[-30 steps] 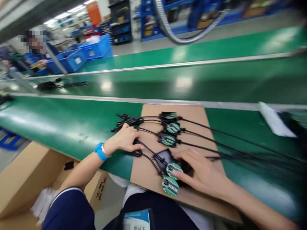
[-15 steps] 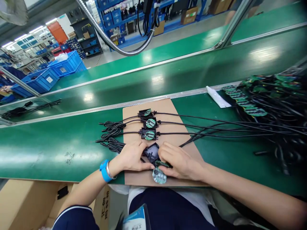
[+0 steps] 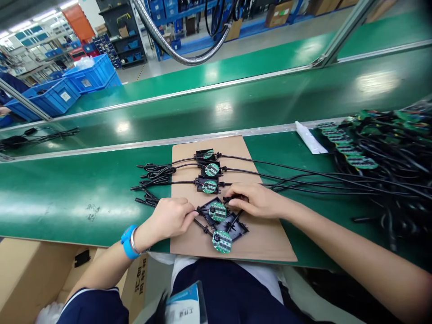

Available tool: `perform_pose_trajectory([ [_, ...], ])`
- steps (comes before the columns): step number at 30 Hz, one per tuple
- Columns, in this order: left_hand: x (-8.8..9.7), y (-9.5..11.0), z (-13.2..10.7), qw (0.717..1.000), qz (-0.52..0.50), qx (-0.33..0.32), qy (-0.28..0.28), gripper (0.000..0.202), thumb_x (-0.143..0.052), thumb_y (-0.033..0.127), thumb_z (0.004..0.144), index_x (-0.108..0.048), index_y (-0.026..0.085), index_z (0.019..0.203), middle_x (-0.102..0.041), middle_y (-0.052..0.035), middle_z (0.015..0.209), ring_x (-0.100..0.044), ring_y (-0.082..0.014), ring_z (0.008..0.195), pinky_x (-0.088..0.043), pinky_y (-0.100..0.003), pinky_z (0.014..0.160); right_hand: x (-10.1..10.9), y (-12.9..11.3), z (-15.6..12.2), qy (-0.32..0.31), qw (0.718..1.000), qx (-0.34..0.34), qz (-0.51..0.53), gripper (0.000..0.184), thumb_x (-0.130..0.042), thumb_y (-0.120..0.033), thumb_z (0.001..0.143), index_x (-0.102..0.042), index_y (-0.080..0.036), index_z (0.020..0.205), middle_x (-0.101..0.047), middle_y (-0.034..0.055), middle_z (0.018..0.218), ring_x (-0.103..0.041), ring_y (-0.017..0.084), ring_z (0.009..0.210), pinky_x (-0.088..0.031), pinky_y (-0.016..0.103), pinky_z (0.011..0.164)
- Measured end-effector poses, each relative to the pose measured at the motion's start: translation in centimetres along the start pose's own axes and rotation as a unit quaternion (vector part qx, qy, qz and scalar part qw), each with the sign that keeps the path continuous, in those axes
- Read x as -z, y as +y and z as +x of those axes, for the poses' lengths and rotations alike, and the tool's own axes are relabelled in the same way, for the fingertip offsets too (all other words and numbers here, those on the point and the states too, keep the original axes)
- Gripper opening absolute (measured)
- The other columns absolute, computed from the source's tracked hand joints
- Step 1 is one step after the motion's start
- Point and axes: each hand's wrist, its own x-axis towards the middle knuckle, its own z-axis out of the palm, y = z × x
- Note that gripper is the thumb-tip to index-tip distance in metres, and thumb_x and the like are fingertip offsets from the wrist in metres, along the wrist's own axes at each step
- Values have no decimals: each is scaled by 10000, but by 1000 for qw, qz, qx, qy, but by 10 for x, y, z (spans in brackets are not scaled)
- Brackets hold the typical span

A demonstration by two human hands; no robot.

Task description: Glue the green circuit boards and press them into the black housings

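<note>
My left hand (image 3: 173,217) is closed, thumb and fingertips pinched on a black cable at the left end of a small black case. A round green circuit board (image 3: 218,211) lies over that case. My right hand (image 3: 258,201) pinches a black cable (image 3: 232,198) at the case's upper right. Partly under it, nearer to me, a second black case (image 3: 239,230) lies tilted, with another round board (image 3: 222,242) at its lower left. Beyond my hands, three black cases (image 3: 208,184) with round boards and cables form a column on the cardboard sheet (image 3: 192,243).
Many cables and boards (image 3: 398,139) are heaped at the right, beside a white tube (image 3: 310,137). Coiled cables (image 3: 157,170) lie left of the cases. A metal hose (image 3: 189,59) hangs ahead. Blue bins (image 3: 50,100) stand far left, and an open carton (image 3: 27,274) sits below the bench edge.
Both hands have moved apart, the left one leftward and the right one up and right. The nearer case and both loose boards, partly covered before, now show. One board now lies over the upper case.
</note>
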Motion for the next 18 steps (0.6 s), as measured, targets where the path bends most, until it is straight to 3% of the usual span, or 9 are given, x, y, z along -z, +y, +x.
perform_pose_trajectory([
  [5,-10,6,2,998,52,-16,-40,329,-427,365,989,-677,184,875,-683,-65,828,-663,-222,726,-426,-320,596,-18,12,2,14,991,52,-120,239,-480,-294,981,-674,-170,1047,-689,103,1021,-653,213,946,-532,357,833],
  [10,-12,-4,15,993,109,7,44,282,-446,289,969,-655,170,823,-651,-80,765,-635,-218,711,-404,-327,599,-24,7,1,84,972,36,-216,272,-472,-312,986,-693,-160,1028,-689,109,983,-655,230,911,-536,358,775],
  [13,-10,-11,17,991,114,21,60,273,-451,289,971,-643,170,817,-656,-73,775,-627,-207,725,-386,-317,600,-26,6,1,124,966,43,-221,283,-470,-327,994,-696,-161,1032,-699,95,962,-658,210,889,-528,328,765],
  [18,-5,-15,13,993,115,31,22,254,-465,288,969,-637,184,814,-655,-52,771,-619,-215,728,-367,-321,602,-29,6,4,138,965,72,-211,266,-502,-342,990,-712,-179,1006,-717,76,907,-659,187,834,-513,302,740],
])
